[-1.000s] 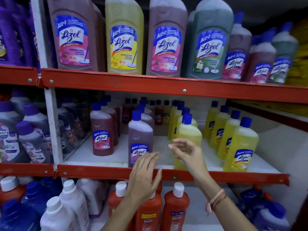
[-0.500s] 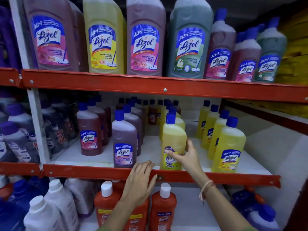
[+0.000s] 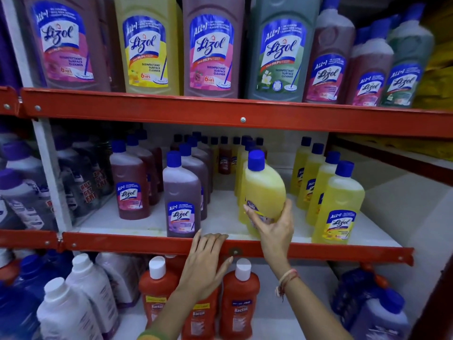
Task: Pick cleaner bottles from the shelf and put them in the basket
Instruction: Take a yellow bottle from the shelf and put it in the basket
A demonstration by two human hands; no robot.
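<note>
Grasping the yellow cleaner bottle low on its body, the right hand tips it off the middle shelf; the left hand, grip released, rests flat on that shelf's red lip. Next: carry it clear to the basket, unseen.

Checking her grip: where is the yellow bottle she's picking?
Head view, middle shelf, right of centre: the yellow bottle tilts in the right hand, beside the purple bottle.
</note>
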